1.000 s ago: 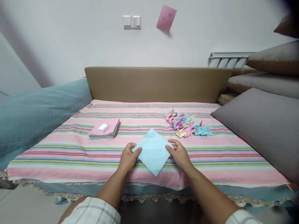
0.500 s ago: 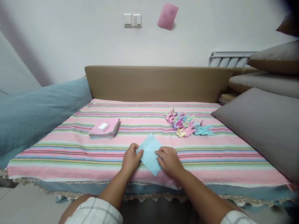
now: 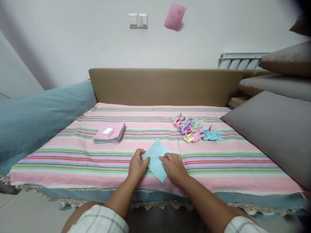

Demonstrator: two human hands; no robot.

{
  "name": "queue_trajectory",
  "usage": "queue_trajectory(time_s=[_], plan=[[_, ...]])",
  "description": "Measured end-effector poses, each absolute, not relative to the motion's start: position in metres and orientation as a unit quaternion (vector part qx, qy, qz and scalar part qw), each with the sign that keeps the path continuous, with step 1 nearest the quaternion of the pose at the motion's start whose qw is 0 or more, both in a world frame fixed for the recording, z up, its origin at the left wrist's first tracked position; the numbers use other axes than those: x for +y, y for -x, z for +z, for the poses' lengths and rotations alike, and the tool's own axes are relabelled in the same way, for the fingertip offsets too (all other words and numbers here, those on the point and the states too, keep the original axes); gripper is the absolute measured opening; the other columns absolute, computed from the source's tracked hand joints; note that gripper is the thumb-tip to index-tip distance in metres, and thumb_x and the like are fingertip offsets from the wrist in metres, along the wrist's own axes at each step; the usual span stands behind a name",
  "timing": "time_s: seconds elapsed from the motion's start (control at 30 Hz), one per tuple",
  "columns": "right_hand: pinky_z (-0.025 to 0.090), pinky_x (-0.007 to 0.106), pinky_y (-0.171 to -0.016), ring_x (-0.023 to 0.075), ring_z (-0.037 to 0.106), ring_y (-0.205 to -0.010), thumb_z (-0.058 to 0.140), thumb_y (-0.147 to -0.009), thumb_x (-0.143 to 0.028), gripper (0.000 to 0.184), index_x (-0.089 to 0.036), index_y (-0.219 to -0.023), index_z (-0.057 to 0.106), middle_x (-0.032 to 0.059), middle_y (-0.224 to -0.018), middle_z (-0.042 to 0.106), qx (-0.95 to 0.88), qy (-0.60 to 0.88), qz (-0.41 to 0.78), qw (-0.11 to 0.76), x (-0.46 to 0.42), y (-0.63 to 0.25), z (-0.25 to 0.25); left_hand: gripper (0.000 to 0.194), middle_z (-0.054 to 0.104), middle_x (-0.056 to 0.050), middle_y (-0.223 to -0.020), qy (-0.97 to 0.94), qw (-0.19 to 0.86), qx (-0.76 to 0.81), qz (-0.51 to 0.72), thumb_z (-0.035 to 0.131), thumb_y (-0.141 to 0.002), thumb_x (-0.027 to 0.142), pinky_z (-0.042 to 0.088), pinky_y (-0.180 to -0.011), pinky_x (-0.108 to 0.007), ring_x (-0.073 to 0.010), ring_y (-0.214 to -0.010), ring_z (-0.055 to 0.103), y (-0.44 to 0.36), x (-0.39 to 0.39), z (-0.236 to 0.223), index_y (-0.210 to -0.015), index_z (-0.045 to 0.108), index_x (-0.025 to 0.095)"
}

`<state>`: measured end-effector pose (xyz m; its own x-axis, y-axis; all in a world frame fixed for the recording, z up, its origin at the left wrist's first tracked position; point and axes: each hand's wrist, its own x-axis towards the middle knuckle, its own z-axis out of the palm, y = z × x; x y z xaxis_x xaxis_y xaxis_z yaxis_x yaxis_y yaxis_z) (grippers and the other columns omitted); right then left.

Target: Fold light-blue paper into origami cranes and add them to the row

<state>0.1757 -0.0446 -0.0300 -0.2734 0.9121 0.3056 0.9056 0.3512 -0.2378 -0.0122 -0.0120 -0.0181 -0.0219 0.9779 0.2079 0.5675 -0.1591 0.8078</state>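
Striped cloth [image 3: 73, 165] over sofa seat, brown backrest [image 3: 165, 86] behind, grey cushions [image 3: 272, 129] at right. Left hand [image 3: 138, 165] part-closed, pinching left corner of light-blue paper [image 3: 156, 161]. Right hand [image 3: 174, 167] curled, fingertips on paper's right half. Paper sits near cloth's front edge, between paper stack [image 3: 110, 133] and folded-paper pile [image 3: 195, 129], nearer the person.

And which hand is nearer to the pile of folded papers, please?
Right. The right hand is on the light blue sheet, just in front of the folded papers; the left hand is farther to the left.
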Motion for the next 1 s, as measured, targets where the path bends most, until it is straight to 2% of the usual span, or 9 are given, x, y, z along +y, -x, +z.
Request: queue_trajectory(time_s=[0.2, 0.4, 0.77, 0.9, 1.0], plan=[[0.028, 0.035, -0.088, 0.0195, 0.049, -0.096, 0.051, -0.087, -0.022, 0.023, -0.028, -0.108, 0.06, 0.0033, -0.102, 0.059, -0.796, 0.569, 0.007, 0.206, -0.042, -0.174, -0.031, 0.022, 0.049, 0.008, -0.061, -0.647, 0.281, 0.582, 0.406, 0.056, -0.07, 0.03, 0.031, -0.051, -0.022, -0.01, -0.049, 0.041, 0.011, -0.012, -0.02, -0.088, 0.045, 0.022], [0.029, 0.034, -0.086, 0.0189, 0.049, -0.094, 0.051, -0.088, -0.022, 0.023, -0.028, -0.108, 0.06, 0.0032, -0.1, 0.059, -0.796, 0.569, 0.013, 0.206, -0.042, -0.174, -0.031, 0.025, 0.051, 0.006, -0.067, -0.671, 0.334, 0.536, 0.389, 0.056, -0.071, 0.033, 0.033, -0.053, -0.021, -0.0105, -0.055, 0.046, 0.009, -0.018, -0.022, -0.092, 0.046, 0.021], [0.029, 0.036, -0.088, 0.0202, 0.049, -0.096, 0.049, -0.089, -0.024, 0.026, -0.027, -0.112, 0.059, 0.0041, -0.104, 0.059, -0.797, 0.562, 0.027, 0.217, -0.044, -0.175, -0.031, 0.02, 0.056, 0.004, -0.066, -0.78, 0.164, 0.55, 0.251, 0.057, -0.07, 0.021, 0.036, -0.066, -0.026, -0.0151, -0.065, 0.054, 0.0, -0.03, -0.018, -0.09, 0.053, 0.021], [0.029, 0.038, -0.091, 0.0215, 0.049, -0.102, 0.047, -0.089, -0.024, 0.03, -0.026, -0.117, 0.057, 0.0056, -0.113, 0.058, -0.795, 0.562, 0.044, 0.225, -0.044, -0.175, -0.031, 0.02, 0.064, -0.002, -0.081, -0.771, 0.129, 0.569, 0.255, 0.054, -0.075, 0.022, 0.039, -0.07, -0.028, -0.0198, -0.079, 0.059, -0.001, -0.025, -0.023, -0.095, 0.053, 0.021], [0.028, 0.04, -0.092, 0.022, 0.048, -0.106, 0.045, -0.089, -0.024, 0.031, -0.025, -0.119, 0.056, 0.0069, -0.119, 0.057, -0.794, 0.56, 0.057, 0.229, -0.044, -0.175, -0.031, 0.017, 0.064, -0.003, -0.082, -0.772, 0.116, 0.569, 0.26, 0.052, -0.077, 0.022, 0.04, -0.072, -0.03, -0.0206, -0.081, 0.059, -0.002, -0.023, -0.026, -0.094, 0.055, 0.02]])
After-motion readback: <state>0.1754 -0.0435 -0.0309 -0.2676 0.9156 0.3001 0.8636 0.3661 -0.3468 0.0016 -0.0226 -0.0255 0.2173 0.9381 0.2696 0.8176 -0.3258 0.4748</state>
